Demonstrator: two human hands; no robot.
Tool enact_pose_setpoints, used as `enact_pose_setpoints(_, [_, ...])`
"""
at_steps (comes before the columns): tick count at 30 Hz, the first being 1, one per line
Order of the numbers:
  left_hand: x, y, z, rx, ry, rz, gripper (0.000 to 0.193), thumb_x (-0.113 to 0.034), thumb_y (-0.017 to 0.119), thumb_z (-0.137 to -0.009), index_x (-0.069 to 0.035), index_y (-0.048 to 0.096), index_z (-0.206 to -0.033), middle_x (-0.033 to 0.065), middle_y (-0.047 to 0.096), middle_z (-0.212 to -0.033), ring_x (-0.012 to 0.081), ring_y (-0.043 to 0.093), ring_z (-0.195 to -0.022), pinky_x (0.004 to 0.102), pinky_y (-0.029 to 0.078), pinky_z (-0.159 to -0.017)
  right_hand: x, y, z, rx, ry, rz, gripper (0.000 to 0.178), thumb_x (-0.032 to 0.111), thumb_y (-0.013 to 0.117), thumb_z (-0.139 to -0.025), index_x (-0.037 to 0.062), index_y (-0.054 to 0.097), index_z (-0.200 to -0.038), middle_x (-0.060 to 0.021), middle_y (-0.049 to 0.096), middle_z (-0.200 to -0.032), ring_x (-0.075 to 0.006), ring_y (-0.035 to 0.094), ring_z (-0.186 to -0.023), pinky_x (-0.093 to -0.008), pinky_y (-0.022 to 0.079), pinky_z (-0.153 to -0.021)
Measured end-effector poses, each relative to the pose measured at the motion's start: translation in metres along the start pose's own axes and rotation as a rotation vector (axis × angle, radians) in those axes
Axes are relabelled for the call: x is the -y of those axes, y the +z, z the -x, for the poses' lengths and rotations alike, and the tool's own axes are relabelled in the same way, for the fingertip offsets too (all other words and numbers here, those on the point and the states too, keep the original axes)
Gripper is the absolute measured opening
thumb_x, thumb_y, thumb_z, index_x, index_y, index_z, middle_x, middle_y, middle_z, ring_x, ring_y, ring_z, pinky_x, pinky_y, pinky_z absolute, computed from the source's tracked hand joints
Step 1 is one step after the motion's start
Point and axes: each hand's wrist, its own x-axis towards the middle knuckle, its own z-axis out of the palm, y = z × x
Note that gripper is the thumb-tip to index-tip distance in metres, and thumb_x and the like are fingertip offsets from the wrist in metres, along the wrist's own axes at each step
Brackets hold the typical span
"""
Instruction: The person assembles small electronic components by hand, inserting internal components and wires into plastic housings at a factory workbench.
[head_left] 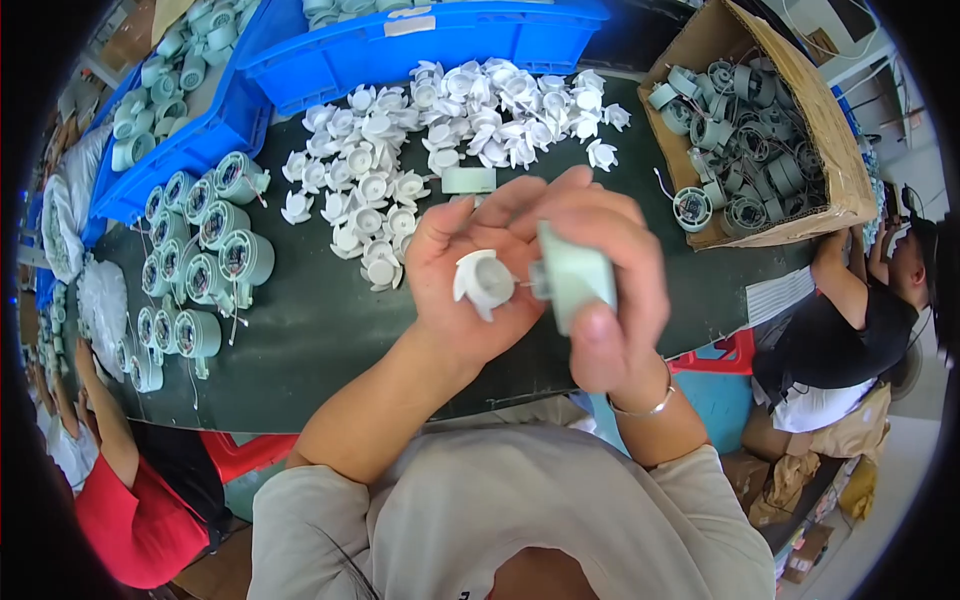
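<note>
The white fan wheel (487, 280) lies in the palm of the person's left grip (512, 238), which is unclenched and turned upward. The right grip (636, 268) is grasping a pale green housing (585, 277) between thumb and fingers, with its grey end facing the wheel. This side is blurred, so I cannot tell if the two parts touch.

In my judgement, the main danger is a loose wheel: no finger seems to close around it, so a tilt of the palm could let it slide away. If the housing comes against it at an angle, a thin blade could bend or the wheel could be pushed aside. A quick swing of the housing could also hit the fingers of the other grip.

About the room: the near edge of the dark green desk (330, 350) passes under the forearms, so a dropped part could perhaps fall toward the lap. Beyond the fingertips, a small pale green part (469, 180) and the heap of white wheels (460, 95) leave little place forward. Finished-looking motor units (247, 258) stand at left, and a cardboard box (848, 205) limits the far right; between this box and the right grip, bare desk gives freer space.
</note>
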Motion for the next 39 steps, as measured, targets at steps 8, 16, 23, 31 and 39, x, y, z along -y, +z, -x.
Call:
enact_pose_setpoints(8, [0.008,0.006,0.006,-0.040,0.077,-0.109,0.050,-0.036,0.031,-0.082,-0.001,0.048,-0.114,0.0123,0.046,-0.121,0.0247,0.042,-0.111,0.0359,0.031,-0.096,-0.004,0.010,0.012,0.085,-0.007,0.018,0.034,0.025,0.046,-0.082,-0.0041,0.048,-0.100,-0.0192,0.050,-0.091,-0.0276,0.051,-0.078,-0.0341,0.043,-0.064])
enact_pose_setpoints(16, [0.004,0.010,0.005,-0.097,0.095,-0.206,0.050,-0.037,0.030,-0.085,0.000,0.049,-0.111,0.0142,0.048,-0.118,0.0231,0.041,-0.111,0.0344,0.029,-0.096,-0.005,0.014,0.017,0.159,0.044,0.093,0.034,0.028,0.044,-0.082,-0.0013,0.048,-0.100,-0.0198,0.049,-0.093,-0.0265,0.049,-0.078,-0.0342,0.041,-0.066])
enact_pose_setpoints(23, [0.011,0.014,0.004,-0.273,0.238,-0.649,0.045,-0.036,0.027,-0.092,0.000,0.043,-0.114,0.0107,0.046,-0.116,0.0172,0.040,-0.111,0.0288,0.028,-0.095,-0.006,0.012,0.018,0.204,0.131,-0.045,0.030,0.020,0.045,-0.082,-0.0037,0.046,-0.100,-0.0239,0.045,-0.096,-0.0366,0.049,-0.080,-0.0387,0.043,-0.069])
enact_pose_setpoints(31, [-0.160,0.057,-0.121,-0.111,0.984,-1.806,0.020,-0.015,0.059,-0.079,-0.001,0.058,-0.093,0.0042,0.059,-0.081,0.0090,0.055,-0.074,0.0203,0.043,-0.068,-0.042,-0.032,0.001,-0.408,0.831,-0.997,0.046,0.031,0.052,-0.083,0.0056,0.035,-0.117,-0.0120,0.042,-0.117,-0.0211,0.049,-0.096,-0.0338,0.042,-0.078])
enact_pose_setpoints(39, [-0.277,-0.013,-0.251,-0.319,-0.348,-3.067,0.048,-0.044,0.049,-0.079,0.002,0.059,-0.086,0.0219,0.059,-0.086,0.0363,0.057,-0.080,0.0427,0.044,-0.072,-0.071,-0.055,0.011,-0.457,1.023,-0.965,0.064,0.032,0.060,-0.077,0.0123,0.025,-0.127,-0.0181,0.050,-0.103,-0.0313,0.060,-0.076,-0.0357,0.053,-0.066])
